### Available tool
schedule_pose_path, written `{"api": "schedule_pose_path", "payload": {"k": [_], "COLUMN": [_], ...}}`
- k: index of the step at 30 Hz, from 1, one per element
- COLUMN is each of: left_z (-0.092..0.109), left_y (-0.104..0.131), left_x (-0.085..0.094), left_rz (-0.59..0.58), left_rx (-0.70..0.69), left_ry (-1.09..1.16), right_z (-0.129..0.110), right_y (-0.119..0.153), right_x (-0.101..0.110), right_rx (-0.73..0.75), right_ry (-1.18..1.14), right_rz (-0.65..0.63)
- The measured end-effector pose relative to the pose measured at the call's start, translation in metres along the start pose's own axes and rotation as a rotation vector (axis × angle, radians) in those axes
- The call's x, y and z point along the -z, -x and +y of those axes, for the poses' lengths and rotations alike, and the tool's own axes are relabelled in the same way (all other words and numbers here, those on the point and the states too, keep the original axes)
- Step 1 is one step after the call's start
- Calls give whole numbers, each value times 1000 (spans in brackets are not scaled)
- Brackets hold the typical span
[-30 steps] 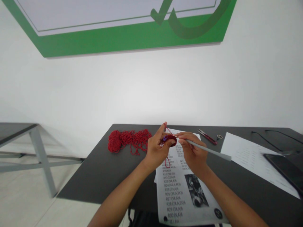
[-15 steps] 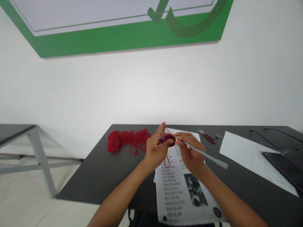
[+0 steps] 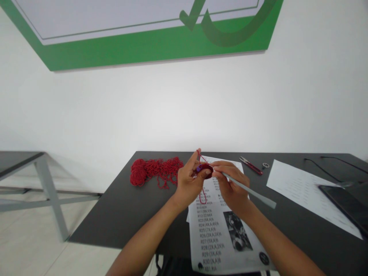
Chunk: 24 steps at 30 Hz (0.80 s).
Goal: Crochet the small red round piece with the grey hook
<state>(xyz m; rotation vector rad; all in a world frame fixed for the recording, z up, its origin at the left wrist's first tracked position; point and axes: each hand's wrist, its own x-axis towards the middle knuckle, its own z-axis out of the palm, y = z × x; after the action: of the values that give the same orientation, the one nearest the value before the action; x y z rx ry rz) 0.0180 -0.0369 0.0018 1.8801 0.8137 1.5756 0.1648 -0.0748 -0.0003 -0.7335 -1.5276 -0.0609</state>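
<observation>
My left hand (image 3: 188,184) pinches a small dark red crocheted piece (image 3: 207,168) over the printed sheet, its index finger raised with red yarn looped around the tip. A purple marker (image 3: 199,168) sits on the piece's left side. In my right hand (image 3: 232,184) is a grey-handled crochet hook (image 3: 258,196), whose tip meets the piece's right edge. Below my left hand hangs a loop of red yarn (image 3: 202,197). Left of both hands, a red yarn ball (image 3: 138,172) lies with loose tangled strands (image 3: 165,168) beside it.
The printed sheet (image 3: 211,234) lies on the dark table (image 3: 115,214). Behind on the right are red-handled snips (image 3: 251,165) and a small metal ring (image 3: 265,165). Farther right are another paper (image 3: 299,189), a black phone-like device (image 3: 345,203) and eyeglasses (image 3: 324,168).
The hook's handle end has dipped very slightly. Both hands stay in nearly the same place, holding the same things.
</observation>
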Motion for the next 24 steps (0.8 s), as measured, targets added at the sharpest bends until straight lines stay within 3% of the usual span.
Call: {"api": "schedule_pose_path", "payload": {"k": [11,24], "left_z": [-8,-20], "left_y": [-4,-5], "left_x": [2,-1], "left_rz": [-35,-33], "left_rx": [-112,-148], "left_ry": [-120,-199], "right_z": [12,15], "right_y": [3,4], "right_x": [-2,-3], "right_rx": [-60,-18], "right_ry": [-58,31], "right_rz": [-20,-98]}}
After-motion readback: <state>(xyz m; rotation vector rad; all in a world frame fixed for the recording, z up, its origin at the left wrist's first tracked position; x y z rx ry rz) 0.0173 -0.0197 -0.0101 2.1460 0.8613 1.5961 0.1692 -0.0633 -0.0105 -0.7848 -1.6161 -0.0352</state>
